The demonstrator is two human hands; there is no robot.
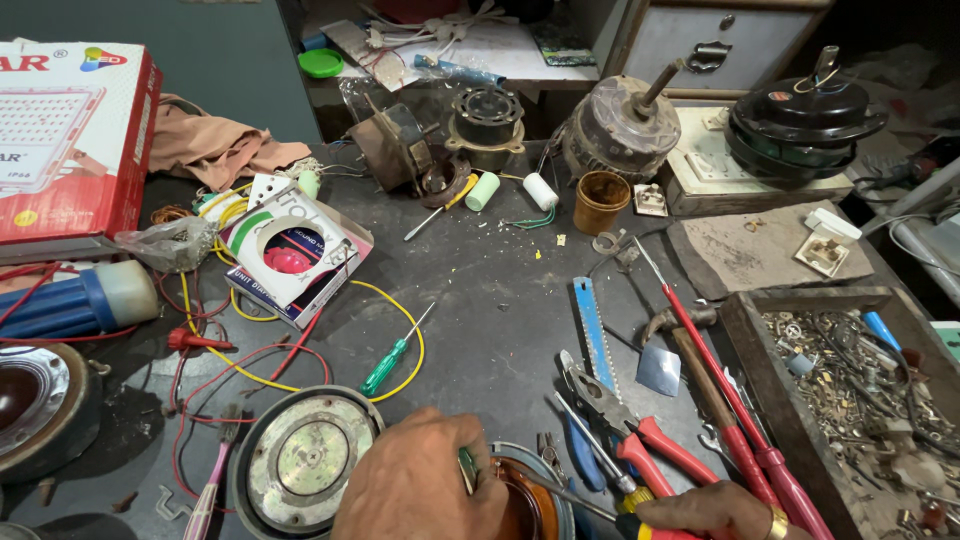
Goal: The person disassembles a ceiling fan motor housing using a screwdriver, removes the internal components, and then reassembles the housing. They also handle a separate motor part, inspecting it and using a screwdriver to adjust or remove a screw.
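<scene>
Left hand (420, 480) clamped over round orange part (525, 505). Right hand (715, 512) grips screwdriver (575, 498), tip at part. Pliers (625, 425) just beside.

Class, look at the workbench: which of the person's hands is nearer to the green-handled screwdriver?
Left. The left hand lies just below the green-handled screwdriver; the right hand sits far off toward the right, by the red-handled tools.

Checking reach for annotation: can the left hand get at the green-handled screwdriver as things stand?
Probably yes. The green-handled screwdriver lies in the open on the dark bench, just ahead of the left hand. Only the yellow wire loops around it. The left hand is occupied, though, pressing on the round copper-coloured part.
</scene>
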